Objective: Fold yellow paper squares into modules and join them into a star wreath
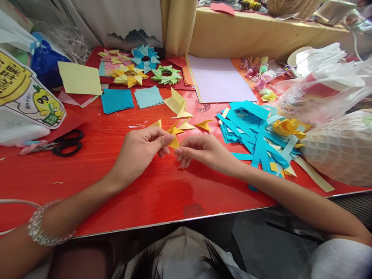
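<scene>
Over the middle of the red table (162, 190), a folded piece of yellow paper (174, 143) is pinched between the thumb and fingers of my left hand (147, 143). My right hand (200, 153) has its thumb and fingertips pressed together at the lower tip of that same piece. Just behind my hands lie more folded pieces, a deep yellow one (204, 125) and a pale yellow one (178, 104). Farther back are finished paper rings, including a yellow one (129, 75), a green one (166, 74) and a blue one (145, 59).
Black-handled scissors (68, 144) lie at left, near a printed bag (27, 93). Blue paper squares (117, 100) and light blue ones (148, 97) sit behind. A heap of blue paper strips (255, 131) spreads at right, beside a netted white bundle (340, 147). Lilac sheets (219, 79) lie at the back.
</scene>
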Demonstrator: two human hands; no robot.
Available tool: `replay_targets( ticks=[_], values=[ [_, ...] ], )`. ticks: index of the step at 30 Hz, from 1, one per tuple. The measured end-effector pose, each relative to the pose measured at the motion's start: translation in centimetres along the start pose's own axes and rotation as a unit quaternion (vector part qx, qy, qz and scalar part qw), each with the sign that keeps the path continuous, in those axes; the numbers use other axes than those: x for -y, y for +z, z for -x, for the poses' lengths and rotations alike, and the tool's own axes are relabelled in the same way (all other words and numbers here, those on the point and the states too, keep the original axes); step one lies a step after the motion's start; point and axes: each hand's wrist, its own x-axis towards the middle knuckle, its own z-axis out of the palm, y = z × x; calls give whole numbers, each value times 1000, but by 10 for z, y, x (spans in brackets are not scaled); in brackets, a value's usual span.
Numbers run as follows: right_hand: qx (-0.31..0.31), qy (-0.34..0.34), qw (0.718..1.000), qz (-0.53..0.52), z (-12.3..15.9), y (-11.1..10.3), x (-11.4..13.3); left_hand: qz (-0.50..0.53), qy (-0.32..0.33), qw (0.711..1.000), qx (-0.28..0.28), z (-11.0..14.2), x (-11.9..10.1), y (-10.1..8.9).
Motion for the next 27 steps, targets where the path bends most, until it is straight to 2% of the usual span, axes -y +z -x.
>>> replay_targets(
  ticks=[5,12,19,24,27],
  values=[
    [-21,13,999,-28,-1,-2,1,74,-14,997,-16,-6,6,0],
    [-54,34,997,-54,-5,-3,5,-28,-5,1000,-8,-3,1,-3],
    [-29,38,998,-40,-2,-1,6,35,-21,999,-31,-3,4,-1],
    [0,28,999,-15,2,2,1,-57,43,997,39,-1,3,1],
    [8,33,999,10,3,4,1,-64,67,995,39,3,1,2]
  ],
)
